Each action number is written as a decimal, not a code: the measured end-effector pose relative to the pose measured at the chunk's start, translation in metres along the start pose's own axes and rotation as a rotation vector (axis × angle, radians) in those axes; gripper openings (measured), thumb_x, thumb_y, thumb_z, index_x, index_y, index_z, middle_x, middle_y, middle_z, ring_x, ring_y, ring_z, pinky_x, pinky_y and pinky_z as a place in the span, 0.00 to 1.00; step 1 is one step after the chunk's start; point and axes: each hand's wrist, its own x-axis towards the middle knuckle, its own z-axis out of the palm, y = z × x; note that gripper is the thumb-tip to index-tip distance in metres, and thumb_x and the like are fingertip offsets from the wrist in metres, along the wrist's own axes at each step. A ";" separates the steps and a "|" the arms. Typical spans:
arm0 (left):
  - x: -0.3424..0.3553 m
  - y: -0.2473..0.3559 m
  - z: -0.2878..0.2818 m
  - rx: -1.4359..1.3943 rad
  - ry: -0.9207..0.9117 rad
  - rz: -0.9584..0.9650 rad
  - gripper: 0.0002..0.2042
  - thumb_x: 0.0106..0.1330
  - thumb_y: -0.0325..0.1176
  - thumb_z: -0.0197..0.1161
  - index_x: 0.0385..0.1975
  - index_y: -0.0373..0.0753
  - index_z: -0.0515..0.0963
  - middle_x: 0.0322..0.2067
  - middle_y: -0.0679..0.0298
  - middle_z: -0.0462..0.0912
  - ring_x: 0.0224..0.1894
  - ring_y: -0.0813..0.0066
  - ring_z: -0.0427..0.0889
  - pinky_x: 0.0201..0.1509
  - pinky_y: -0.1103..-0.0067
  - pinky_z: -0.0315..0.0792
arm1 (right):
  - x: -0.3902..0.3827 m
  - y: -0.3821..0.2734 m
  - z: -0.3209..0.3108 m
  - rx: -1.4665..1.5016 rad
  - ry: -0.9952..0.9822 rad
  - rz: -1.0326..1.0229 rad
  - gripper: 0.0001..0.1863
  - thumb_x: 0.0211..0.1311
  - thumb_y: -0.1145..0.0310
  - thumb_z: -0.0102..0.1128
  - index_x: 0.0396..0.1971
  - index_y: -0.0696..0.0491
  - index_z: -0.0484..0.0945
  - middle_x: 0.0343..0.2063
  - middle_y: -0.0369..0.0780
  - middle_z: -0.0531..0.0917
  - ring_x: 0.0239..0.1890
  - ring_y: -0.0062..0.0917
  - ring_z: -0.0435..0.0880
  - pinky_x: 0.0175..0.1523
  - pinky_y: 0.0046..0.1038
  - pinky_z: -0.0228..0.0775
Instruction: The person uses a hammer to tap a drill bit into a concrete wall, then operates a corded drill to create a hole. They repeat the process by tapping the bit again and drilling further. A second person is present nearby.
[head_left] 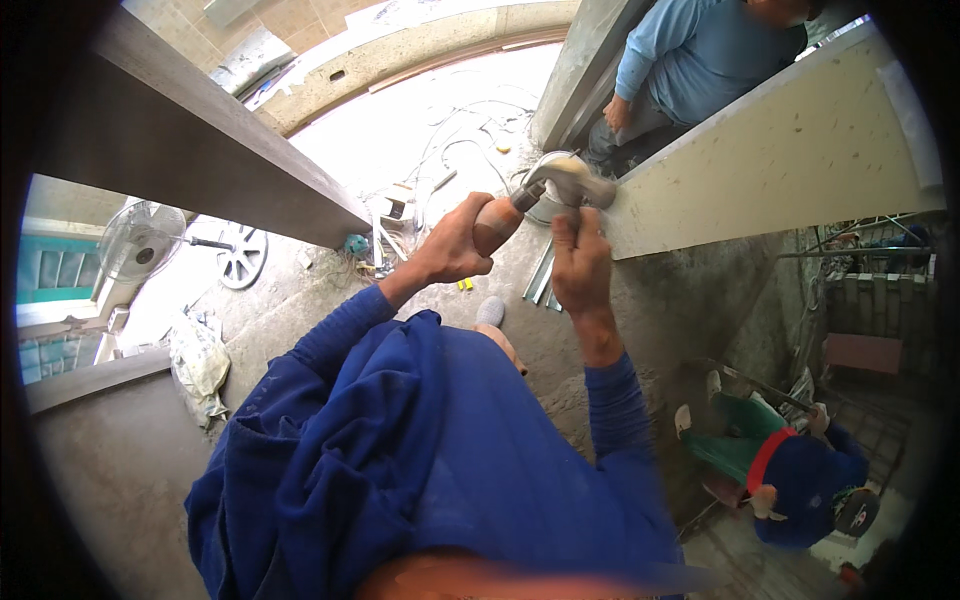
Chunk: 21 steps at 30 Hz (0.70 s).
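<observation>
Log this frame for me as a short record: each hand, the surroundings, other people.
left hand: gripping an orange-bodied tool with a dark collar
right hand: closed around a blurred, hammer-like tool
tool contact: cannot tell; their ends appear close together
right of right hand: pale slab
left side: fan, pale bag
other people: person in light blue, upper right; person in dark blue top, lower right

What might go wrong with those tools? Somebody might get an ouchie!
Maybe! The left hand grips an orange tool right beside the blurred tool in the right hand; a slip might hurt bare fingers. If bits fly off, they might reach the person in light blue nearby. And the loose cords on the floor ahead could trip somebody.
</observation>
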 end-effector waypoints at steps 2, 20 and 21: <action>-0.001 -0.001 0.003 0.040 -0.003 0.010 0.41 0.47 0.31 0.75 0.67 0.39 0.68 0.51 0.41 0.83 0.53 0.41 0.86 0.59 0.59 0.79 | -0.005 0.004 -0.001 0.041 -0.081 0.103 0.13 0.85 0.62 0.57 0.46 0.59 0.76 0.32 0.50 0.88 0.34 0.38 0.91 0.36 0.42 0.76; -0.006 -0.015 0.008 -0.045 -0.025 -0.131 0.41 0.47 0.29 0.76 0.66 0.34 0.68 0.49 0.41 0.84 0.52 0.45 0.87 0.56 0.60 0.80 | -0.028 0.022 0.003 0.102 -0.058 0.085 0.13 0.86 0.63 0.54 0.38 0.55 0.75 0.22 0.35 0.75 0.25 0.21 0.74 0.32 0.30 0.67; -0.008 -0.016 0.009 -0.024 -0.027 -0.111 0.41 0.47 0.29 0.75 0.66 0.35 0.68 0.50 0.41 0.84 0.52 0.44 0.87 0.56 0.60 0.80 | -0.031 0.026 0.001 0.109 -0.020 0.069 0.14 0.87 0.62 0.53 0.38 0.55 0.75 0.22 0.35 0.75 0.25 0.21 0.74 0.32 0.30 0.67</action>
